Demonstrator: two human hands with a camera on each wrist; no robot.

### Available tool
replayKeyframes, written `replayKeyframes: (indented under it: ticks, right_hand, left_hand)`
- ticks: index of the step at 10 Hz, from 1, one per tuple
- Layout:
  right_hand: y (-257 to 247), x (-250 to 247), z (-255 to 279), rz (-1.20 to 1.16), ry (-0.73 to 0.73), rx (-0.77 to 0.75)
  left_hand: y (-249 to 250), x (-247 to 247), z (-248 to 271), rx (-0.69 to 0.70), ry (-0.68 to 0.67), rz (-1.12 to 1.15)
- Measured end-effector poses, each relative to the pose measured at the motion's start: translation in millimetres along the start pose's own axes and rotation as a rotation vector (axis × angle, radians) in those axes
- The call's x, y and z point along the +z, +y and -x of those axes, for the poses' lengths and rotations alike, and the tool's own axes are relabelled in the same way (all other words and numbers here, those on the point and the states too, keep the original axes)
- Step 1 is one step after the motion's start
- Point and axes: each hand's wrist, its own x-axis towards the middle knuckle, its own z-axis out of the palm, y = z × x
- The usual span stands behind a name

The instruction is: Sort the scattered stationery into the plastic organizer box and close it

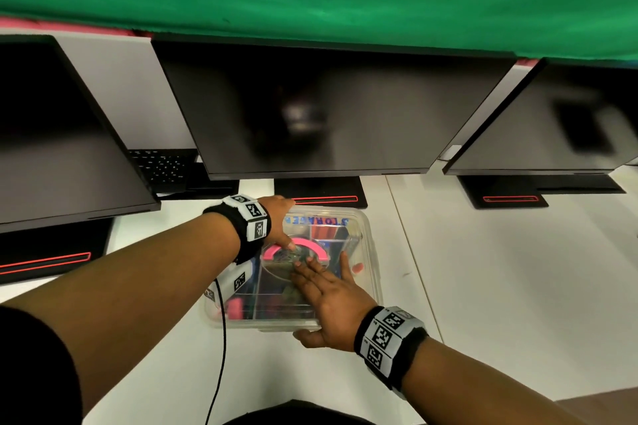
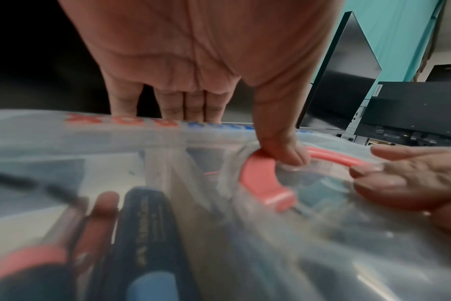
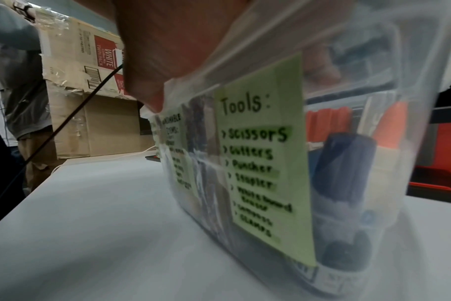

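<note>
The clear plastic organizer box (image 1: pixel 372 254) stands on the white desk with its lid down and a pink arched handle (image 1: pixel 319 247) on top. My left hand (image 1: pixel 276 217) lies over the lid's far left part. Its thumb presses on the pink handle (image 2: pixel 258 175), and its straight fingers (image 2: pixel 193 106) reach past the far rim, tips hidden. My right hand (image 1: pixel 328 293) lies flat on the lid with fingers spread and the thumb at the near wall. A green "Tools" note (image 3: pixel 265 163) is stuck on the box's (image 3: pixel 348 234) side. Dark blue and red stationery (image 2: pixel 147 224) shows through the plastic.
Three dark monitors stand at the back, the middle one (image 1: pixel 310 107) just behind the box, its stand (image 1: pixel 324 193) near the far rim. A black cable (image 1: pixel 221 338) hangs left of the box. Cardboard boxes (image 3: pixel 85 81) and a standing person (image 3: pixel 18 81) are beyond the desk.
</note>
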Motion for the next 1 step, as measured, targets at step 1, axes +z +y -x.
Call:
replayKeyframes:
  ticks: [1]
  right_hand:
    - [1.1, -9.5, 1.3, -0.073, 0.100, -0.007]
  left_hand:
    - [-6.9, 8.7, 12.2, -0.026, 0.057, -0.008]
